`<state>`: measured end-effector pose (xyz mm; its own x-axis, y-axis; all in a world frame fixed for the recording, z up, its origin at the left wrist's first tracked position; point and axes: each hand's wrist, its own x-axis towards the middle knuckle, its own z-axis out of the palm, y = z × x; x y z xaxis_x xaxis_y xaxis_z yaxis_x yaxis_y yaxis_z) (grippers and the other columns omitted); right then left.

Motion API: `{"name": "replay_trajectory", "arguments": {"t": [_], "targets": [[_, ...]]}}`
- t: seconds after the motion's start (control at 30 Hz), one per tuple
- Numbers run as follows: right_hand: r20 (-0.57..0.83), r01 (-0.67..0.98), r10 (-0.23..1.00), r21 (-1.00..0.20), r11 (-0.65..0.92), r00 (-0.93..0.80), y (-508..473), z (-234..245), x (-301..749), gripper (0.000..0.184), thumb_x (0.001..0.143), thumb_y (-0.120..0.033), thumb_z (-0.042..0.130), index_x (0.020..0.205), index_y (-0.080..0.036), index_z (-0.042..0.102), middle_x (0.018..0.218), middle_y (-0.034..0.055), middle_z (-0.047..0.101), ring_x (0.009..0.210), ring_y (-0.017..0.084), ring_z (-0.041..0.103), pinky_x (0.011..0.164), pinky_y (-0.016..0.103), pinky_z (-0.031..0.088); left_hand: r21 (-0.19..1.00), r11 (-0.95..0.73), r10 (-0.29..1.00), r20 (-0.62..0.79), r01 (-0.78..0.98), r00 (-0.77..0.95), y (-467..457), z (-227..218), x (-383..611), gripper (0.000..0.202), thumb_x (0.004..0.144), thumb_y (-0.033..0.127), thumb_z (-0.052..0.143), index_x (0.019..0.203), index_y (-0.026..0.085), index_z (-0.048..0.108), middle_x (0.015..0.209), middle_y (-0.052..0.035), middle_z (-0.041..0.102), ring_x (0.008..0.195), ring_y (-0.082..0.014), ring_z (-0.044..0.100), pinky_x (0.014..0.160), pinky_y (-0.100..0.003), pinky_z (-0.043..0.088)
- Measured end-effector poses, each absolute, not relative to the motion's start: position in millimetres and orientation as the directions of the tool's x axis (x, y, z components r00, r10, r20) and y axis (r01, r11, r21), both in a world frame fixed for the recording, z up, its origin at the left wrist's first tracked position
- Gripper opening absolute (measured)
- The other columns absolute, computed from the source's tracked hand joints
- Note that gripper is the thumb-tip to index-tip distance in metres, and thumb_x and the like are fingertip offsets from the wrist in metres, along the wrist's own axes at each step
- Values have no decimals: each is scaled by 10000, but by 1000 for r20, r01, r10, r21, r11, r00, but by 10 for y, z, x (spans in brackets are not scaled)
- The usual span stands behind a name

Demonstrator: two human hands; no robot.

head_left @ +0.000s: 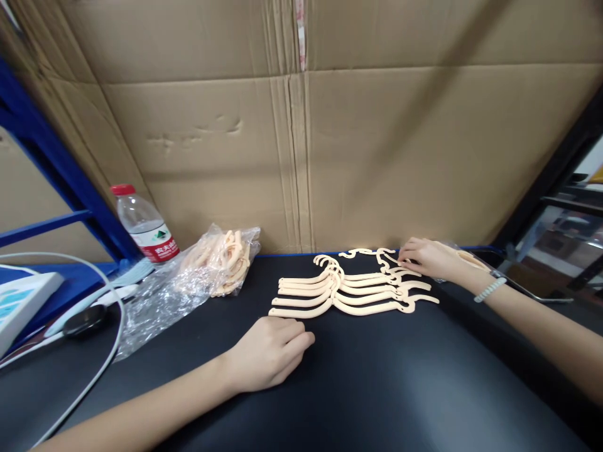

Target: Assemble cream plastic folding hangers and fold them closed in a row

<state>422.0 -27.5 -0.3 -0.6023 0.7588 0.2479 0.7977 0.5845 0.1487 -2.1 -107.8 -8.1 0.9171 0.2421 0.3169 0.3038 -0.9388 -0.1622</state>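
Head view, and both hands are down on the black worktop. In the middle lies a row of small cream plastic hangers, overlapped flat one on the next, hooks bunched at the centre and arms fanning out to either side.

The left hand sits palm-down just in front of the near-left end of that row, close to the nearest hanger arm but not quite on it. Its grip is empty, with the fingers loosely curled against the surface.

The right hand is over at the far-right end, fingertips right on the hanger ends there. Whether its grip is pinching one or only pressing on it, I cannot tell (the fingers cover the contact). There's a pale beaded bracelet on that wrist.

Off to the left, a crumpled clear plastic bag holds more of the same cream hangers. Beside it, a water bottle with a red cap leans against a blue shelf frame.

A white cable loops across the left edge, past a small black object and a white box. Flattened cardboard walls off the back of the worktop.
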Motion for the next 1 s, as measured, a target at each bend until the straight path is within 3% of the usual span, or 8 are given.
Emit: {"name": "replay_trajectory", "arguments": {"t": [0.23, 0.33, 0.4, 0.47, 0.57, 0.7, 0.8, 1.0], "targets": [[490, 844, 690, 254, 472, -533, -277, -2, 4235, 186, 824, -214, 473, 785, -175, 650, 804, 91, 647, 795, 227, 581, 680, 325, 462, -188, -945, 183, 372, 267, 910, -1069, -113, -31, 179, 892, 110, 371, 960, 151, 531, 678, -25, 565, 558, -158, 514, 518, -275, 402], [609, 908, 690, 133, 398, -392, -308, 118, 4202, 177, 805, -262, 485, 745, -182, 632, 735, 77, 634, 727, 219, 594, 626, 317, 464, -189, -942, 180, 418, 279, 891, -1075, -106, -35, 183, 884, 104, 377, 941, 156, 543, 666, -25, 566, 556, -158, 514, 516, -277, 394], [665, 923, 699, -38, 382, -262, -355, 250, 4139, 180, 786, -311, 516, 724, -185, 629, 670, 57, 626, 628, 194, 586, 592, 311, 464, -154, -944, 196, 452, 293, 870, -1082, -112, -36, 186, 880, 95, 383, 927, 159, 551, 663, -27, 569, 562, -156, 520, 521, -274, 395], [682, 882, 726, -286, 374, -87, -433, 391, 4018, 182, 758, -347, 566, 734, -183, 640, 651, 45, 640, 573, 171, 584, 578, 302, 472, -41, -947, 260, 483, 318, 836, -1096, -130, -27, 178, 877, 93, 399, 927, 160, 557, 682, -32, 586, 579, -150, 533, 539, -268, 407], [557, 645, 824, -668, 370, 105, -612, 524, 3694, 220, 717, -387, 665, 773, -175, 646, 715, 53, 679, 587, 155, 610, 562, 276, 485, 332, -867, 493, 470, 371, 732, -1142, -154, 30, 146, 880, 133, 440, 955, 166, 561, 733, -36, 614, 590, -130, 542, 552, -248, 429], [273, 244, 961, -929, 277, -51, -936, 427, 3032, 277, 698, -408, 732, 772, -168, 615, 731, 52, 702, 617, 136, 635, 573, 247, 516, 878, -402, 796, 196, 258, 573, -1257, -136, 174, 250, 869, 255, 533, 1103, 166, 548, 925, -77, 631, 668, -129, 592, 588, -249, 494], [145, 95, 963, -981, 170, -227, -1184, 244, 2505, 275, 716, -399, 732, 787, -166, 605, 732, 45, 705, 671, 144, 658, 601, 249, 540, 991, -122, 853, 75, 56, 516, -1336, -112, 267, 405, 810, 296, 634, 1183, 185, 520, 1113, -105, 578, 694, -120, 602, 597, -256, 509], [86, 72, 897, -989, 130, -433, -1318, 90, 2038, 300, 724, -417, 725, 813, -151, 618, 670, 29, 671, 649, 165, 655, 552, 268, 545, 992, -93, 940, 114, -80, 321, -1373, -102, 267, 226, 787, 319, 687, 855, 117, 612, 767, -24, 602, 581, -89, 550, 556, -219, 467]]}}
